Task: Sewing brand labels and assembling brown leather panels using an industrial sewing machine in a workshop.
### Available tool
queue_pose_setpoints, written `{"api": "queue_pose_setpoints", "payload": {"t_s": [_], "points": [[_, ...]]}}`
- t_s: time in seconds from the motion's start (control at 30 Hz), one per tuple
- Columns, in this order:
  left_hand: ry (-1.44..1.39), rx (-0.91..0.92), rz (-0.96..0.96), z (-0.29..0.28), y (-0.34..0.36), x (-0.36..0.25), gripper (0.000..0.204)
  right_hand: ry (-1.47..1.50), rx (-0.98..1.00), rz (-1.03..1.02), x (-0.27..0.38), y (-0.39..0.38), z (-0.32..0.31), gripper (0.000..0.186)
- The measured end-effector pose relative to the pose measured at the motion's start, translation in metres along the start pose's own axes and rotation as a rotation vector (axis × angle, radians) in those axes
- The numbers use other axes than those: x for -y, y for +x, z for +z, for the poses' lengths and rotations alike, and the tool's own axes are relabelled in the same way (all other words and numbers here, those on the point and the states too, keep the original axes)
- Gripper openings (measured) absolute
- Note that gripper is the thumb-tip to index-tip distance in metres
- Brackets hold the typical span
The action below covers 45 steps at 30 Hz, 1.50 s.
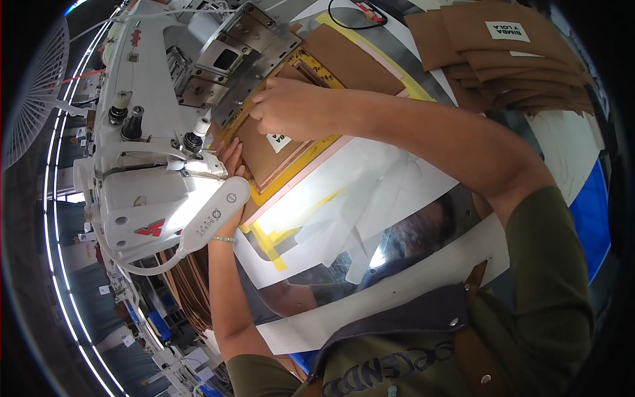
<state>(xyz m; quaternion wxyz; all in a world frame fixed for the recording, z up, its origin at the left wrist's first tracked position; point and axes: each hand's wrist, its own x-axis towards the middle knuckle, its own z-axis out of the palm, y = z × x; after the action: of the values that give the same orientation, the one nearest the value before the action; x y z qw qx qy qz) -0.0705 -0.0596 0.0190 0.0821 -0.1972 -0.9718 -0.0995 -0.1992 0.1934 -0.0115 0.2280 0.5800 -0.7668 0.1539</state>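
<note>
Olive sleeve [552, 258]; brown panel [259, 162] beneath right fingers [260, 114], beside left fingers [231, 155].

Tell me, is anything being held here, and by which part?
It cannot be told: the right hand curls over the brown panel, hiding any pinch; the left hand, partly behind the lamp, shows no clear grip.

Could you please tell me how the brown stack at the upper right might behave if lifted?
The brown stack would probably flex, since its thin layers curve toward the edges. It may also slide apart, as the layers lie unevenly and no fastening shows.
</note>
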Motion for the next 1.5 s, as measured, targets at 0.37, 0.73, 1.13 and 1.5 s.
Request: {"api": "queue_pose_setpoints", "payload": {"t_s": [0.37,0.73,1.13,1.5], "points": [[-0.001,0.083,-0.286,0.034,-0.041,0.054,0.026,1.421,0.426,0.418,0.034,0.019,-0.117,0.065],[-0.386,-0.123,-0.100,0.028,-0.007,0.026,0.036,1.316,-0.049,0.501,0.029,0.047,-0.136,0.043],[-0.071,-0.235,-0.350,0.049,-0.060,0.102,0.032,0.599,0.146,0.178,0.023,0.003,-0.052,0.024],[-0.169,-0.093,0.033,0.010,-0.010,0.014,0.043,0.073,0.260,0.371,0.013,-0.014,-0.034,0.017]]}}
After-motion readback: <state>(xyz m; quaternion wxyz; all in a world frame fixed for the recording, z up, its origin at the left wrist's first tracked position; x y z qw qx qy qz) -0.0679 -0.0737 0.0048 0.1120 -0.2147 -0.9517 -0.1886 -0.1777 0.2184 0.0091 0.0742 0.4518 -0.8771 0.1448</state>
